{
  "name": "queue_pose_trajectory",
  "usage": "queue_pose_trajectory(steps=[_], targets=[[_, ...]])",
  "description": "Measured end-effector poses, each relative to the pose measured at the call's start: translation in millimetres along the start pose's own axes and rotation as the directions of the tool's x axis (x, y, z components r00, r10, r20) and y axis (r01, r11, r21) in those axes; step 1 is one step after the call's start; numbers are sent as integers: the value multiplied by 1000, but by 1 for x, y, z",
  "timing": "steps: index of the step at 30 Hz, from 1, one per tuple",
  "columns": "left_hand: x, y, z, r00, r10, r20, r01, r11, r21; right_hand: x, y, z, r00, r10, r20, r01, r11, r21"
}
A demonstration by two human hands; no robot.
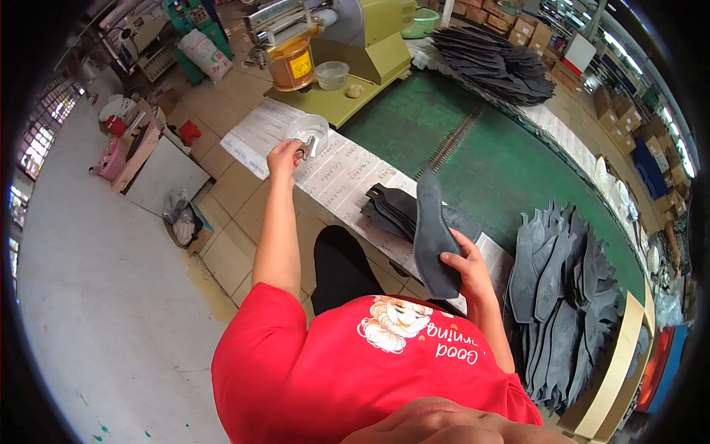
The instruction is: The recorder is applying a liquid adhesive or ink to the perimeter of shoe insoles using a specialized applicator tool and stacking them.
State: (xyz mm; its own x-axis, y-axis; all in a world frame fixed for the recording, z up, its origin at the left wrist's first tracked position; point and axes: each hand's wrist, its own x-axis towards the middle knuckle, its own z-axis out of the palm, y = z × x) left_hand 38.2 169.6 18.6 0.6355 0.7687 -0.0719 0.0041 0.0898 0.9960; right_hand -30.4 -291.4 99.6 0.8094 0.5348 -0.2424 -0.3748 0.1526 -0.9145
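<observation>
My right hand [471, 268] grips a dark grey shoe sole [433, 229], holding it upright by its lower right edge with the thumb across its face. My left arm reaches out to a clear round tub [314, 126] at the bench's far left end. There my left hand [283, 157] is closed, fingers pinched on a small silvery metal tool [309, 148] whose exact kind is too small to tell. Between my hands, a stack of dark soles [390, 211] lies on the paper-covered strip [355, 174] of the bench, partly behind the held sole.
A green belt surface [392, 111] runs past the strip toward an olive machine [377, 44]. On the machine's base stand an amber pot [291, 65] and a clear bowl [332, 75]. Soles are heaped at the right [551, 259] and far end [492, 63]. A white table [111, 274] lies left.
</observation>
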Motion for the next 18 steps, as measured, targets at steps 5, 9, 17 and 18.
queue_pose_trajectory(steps=[5,9,17,18], targets=[[-96,46,46,859,-56,508,310,847,-432,9,0,0,999,13,-51,-12,1000,8],[-154,66,84,713,158,683,66,955,-289,12,-1,0,999,35,5,-35,999,-9],[-177,62,123,511,266,817,-377,924,-66,3,6,-7,999,32,16,-31,998,-52],[-174,61,126,534,287,796,-403,913,-59,1,6,-8,999,32,11,-32,998,-51]])
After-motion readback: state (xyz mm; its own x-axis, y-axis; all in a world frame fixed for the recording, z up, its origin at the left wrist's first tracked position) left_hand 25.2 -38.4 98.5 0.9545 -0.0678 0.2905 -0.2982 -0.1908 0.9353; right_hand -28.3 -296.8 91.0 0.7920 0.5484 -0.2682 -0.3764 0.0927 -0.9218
